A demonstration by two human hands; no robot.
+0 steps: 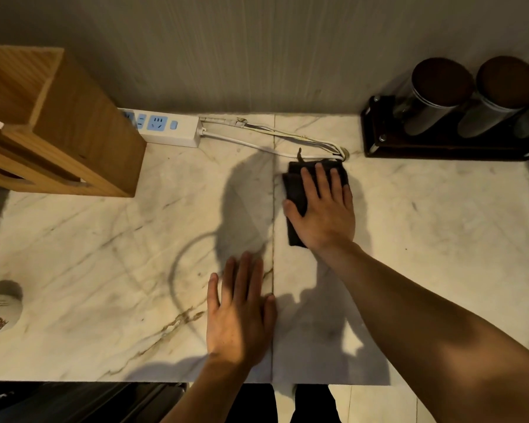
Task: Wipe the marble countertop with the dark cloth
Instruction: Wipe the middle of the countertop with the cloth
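Note:
The marble countertop (425, 227) is white with grey and brown veins and a seam down its middle. A folded dark cloth (297, 187) lies flat on it right of the seam, near the back. My right hand (324, 209) presses palm down on the cloth with fingers spread, covering most of it. My left hand (240, 306) rests flat on the bare marble just left of the seam, near the front edge, holding nothing.
A white power strip (165, 128) and its cables (272, 141) run along the back wall, ending just behind the cloth. A wooden box (61, 126) stands back left. A dark rack of jars (458, 117) sits back right. A round white container (0, 306) is at the left edge.

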